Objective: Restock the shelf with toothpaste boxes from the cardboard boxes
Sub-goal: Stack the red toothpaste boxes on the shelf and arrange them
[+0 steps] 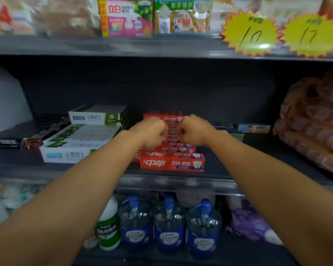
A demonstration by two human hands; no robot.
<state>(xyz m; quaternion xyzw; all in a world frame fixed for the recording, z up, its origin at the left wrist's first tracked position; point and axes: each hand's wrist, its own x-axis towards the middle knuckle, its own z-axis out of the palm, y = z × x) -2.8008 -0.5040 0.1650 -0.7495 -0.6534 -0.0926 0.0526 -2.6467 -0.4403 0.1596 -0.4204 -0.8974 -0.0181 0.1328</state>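
Both sets of fingers are curled under, the left hand point(154, 132) and right hand point(190, 132) knuckle to knuckle over the red toothpaste boxes point(172, 163) — whether they pinch a box is hidden. The red stack sits mid-shelf point(238, 166), white toothpaste boxes point(81, 143) beside it — restocking looks partly done, with bare shelf space left.

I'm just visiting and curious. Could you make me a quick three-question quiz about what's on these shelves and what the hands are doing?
1. True or false: the red toothpaste boxes sit on the middle shelf.
2. What lies left of the red boxes? A) white and green toothpaste boxes B) shoes C) bananas
3. How many blue pump bottles stand on the shelf below?

Key: 1 true; 2 A; 3 three. Both the left hand and right hand reach over the red stack.
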